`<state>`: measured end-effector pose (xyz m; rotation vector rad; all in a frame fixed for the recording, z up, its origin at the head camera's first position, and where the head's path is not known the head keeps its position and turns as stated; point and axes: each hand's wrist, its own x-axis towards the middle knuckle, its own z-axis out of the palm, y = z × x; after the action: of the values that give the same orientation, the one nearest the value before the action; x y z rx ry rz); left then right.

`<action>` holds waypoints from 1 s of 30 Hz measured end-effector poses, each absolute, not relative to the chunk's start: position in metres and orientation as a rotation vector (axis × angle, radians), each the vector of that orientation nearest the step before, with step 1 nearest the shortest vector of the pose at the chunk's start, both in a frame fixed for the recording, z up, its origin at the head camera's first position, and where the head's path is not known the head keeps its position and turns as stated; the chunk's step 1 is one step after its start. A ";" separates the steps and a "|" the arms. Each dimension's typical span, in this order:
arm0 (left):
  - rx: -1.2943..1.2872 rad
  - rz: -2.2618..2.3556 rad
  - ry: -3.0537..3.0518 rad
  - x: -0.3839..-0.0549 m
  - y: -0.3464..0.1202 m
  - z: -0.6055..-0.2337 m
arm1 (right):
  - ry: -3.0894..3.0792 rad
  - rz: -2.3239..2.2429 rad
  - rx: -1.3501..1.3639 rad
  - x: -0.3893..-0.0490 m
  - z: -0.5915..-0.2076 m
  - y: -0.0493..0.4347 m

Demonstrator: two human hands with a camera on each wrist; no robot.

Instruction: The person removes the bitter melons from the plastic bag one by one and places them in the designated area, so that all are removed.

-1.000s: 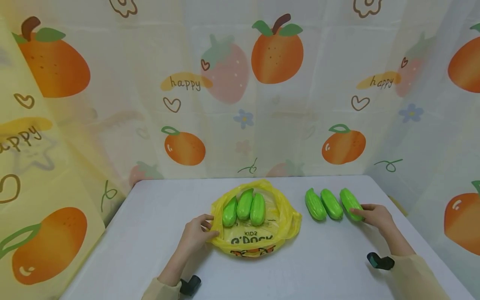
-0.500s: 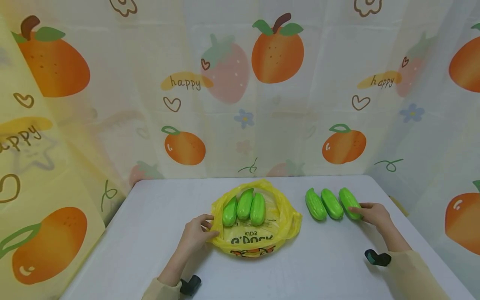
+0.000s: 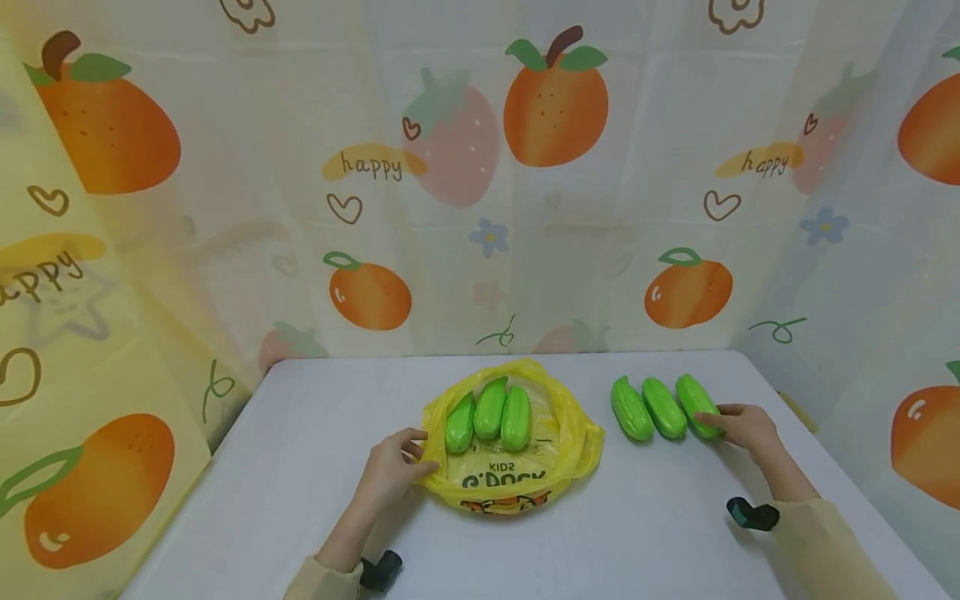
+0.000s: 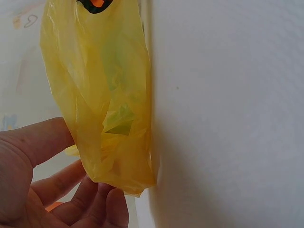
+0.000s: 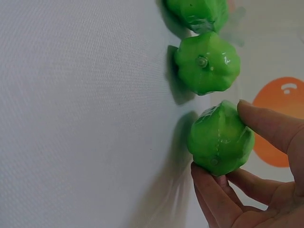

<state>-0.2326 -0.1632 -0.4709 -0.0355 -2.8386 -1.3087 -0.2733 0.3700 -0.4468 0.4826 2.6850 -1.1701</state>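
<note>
A yellow plastic bag (image 3: 577, 417) lies with its mouth spread wide on the table, and three green toy cucumbers (image 3: 489, 408) sit inside it. My left hand (image 3: 390, 467) holds the bag's left rim between thumb and fingers; the left wrist view shows the thin yellow film (image 4: 90, 95) between them. To the right of the bag, three more cucumbers lie side by side. My right hand (image 3: 746, 429) grips the near end of the rightmost cucumber (image 3: 693, 400). In the right wrist view its thumb and fingers pinch this cucumber (image 5: 221, 140) from opposite sides.
The middle cucumber (image 3: 663, 408) and the left one (image 3: 631, 408) of the right-hand row lie close beside the gripped one. Beneath everything is a white table (image 3: 540, 558). A fruit-print curtain (image 3: 570, 250) hangs behind its far edge.
My right hand and the rightmost cucumber have shifted slightly left, closer to the middle one. The left hand and the bag look unmoved.
</note>
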 end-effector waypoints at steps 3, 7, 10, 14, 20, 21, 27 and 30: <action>-0.035 -1.311 -2.838 -0.232 -0.163 -0.471 | 2.687 -1.156 0.480 -0.273 -0.446 0.369; -0.032 -1.308 -2.838 -0.232 -0.163 -0.470 | 2.687 -1.139 0.473 -0.273 -0.446 0.369; -0.034 -1.303 -2.837 -0.232 -0.164 -0.470 | 2.690 -1.131 0.475 -0.275 -0.449 0.370; -0.038 -1.300 -2.840 -0.232 -0.164 -0.471 | 2.695 -1.124 0.485 -0.276 -0.452 0.371; -0.037 -1.299 -2.837 -0.233 -0.163 -0.471 | 2.700 -1.139 0.497 -0.276 -0.453 0.372; -0.036 -1.297 -2.836 -0.232 -0.163 -0.471 | 2.702 -1.140 0.497 -0.276 -0.453 0.372; -0.032 -1.286 -2.838 -0.230 -0.162 -0.468 | 2.717 -1.136 0.496 -0.274 -0.452 0.372; -0.029 -1.287 -2.841 -0.231 -0.162 -0.469 | 2.732 -1.126 0.496 -0.274 -0.451 0.372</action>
<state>-0.2309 -0.1623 -0.4685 -0.0290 -2.8410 -1.2874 -0.2737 0.3719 -0.4511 0.4962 2.7317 -1.1263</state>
